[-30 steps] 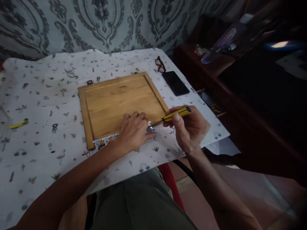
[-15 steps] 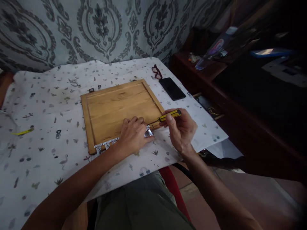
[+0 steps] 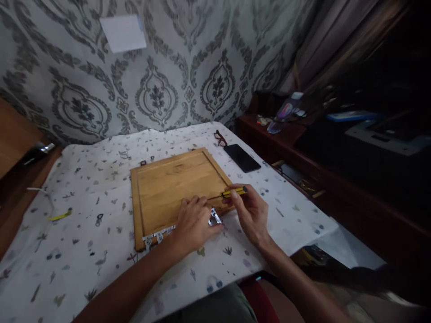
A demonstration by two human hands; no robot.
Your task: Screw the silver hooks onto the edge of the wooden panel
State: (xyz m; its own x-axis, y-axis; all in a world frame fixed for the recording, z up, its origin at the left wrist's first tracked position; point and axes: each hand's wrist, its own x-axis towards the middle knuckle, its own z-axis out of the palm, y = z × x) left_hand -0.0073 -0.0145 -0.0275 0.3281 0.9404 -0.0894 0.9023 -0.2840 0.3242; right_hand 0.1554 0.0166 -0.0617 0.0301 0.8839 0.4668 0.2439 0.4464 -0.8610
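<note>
Holding the yellow-and-black screwdriver (image 3: 240, 191) in the right hand (image 3: 253, 216), over the near right part of the wooden panel (image 3: 178, 177), with its thin shaft aimed left toward the knuckles of the left hand (image 3: 195, 224). Aligned lengthwise, roughly, with the panel's near edge, butt of the handle to the right. Cannot tell the tip's exact place, nor any contact there. Note, on the near side of the shaft and between both hands, a silver hinge (image 3: 216, 217) at the panel's near edge, jutting out over the patterned tablecloth (image 3: 101, 179). Closer to it with the left hand than with the right.

Pinching the handle between right thumb and fingers, palm turned left, with the right forearm (image 3: 296, 273) set aslant from the near right. Resting the left hand palm down on the near edge, fingers bent and close together on the wood, thumb spread off to the right, just beside the hinge. Cannot tell whether pinching it or only lying against it. Laying the left forearm (image 3: 144, 271) low from the near left, partly covering a row of metal hinges (image 3: 159, 236) farther left along the same edge.
</note>
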